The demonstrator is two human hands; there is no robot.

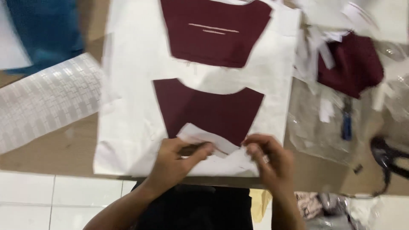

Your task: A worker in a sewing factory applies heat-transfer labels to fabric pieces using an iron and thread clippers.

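While both hands' grips pinch white paper piece (pixel 204 138) | left hand (pixel 177 159) | right hand (pixel 268 157) | brown table (pixel 55 149), tiled floor (pixel 42 200)

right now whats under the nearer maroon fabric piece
The nearer maroon piece lies on a large white sheet spread over the brown table. Whatever is directly beneath the fabric is covered; both hands hide its near edge.

near piece (pixel 213 113): on the sheet (pixel 128 85), before the far piece (pixel 215 34)
scissors (pixel 390 159): right of sheet
hands (pixel 177 159): at sheet's near edge
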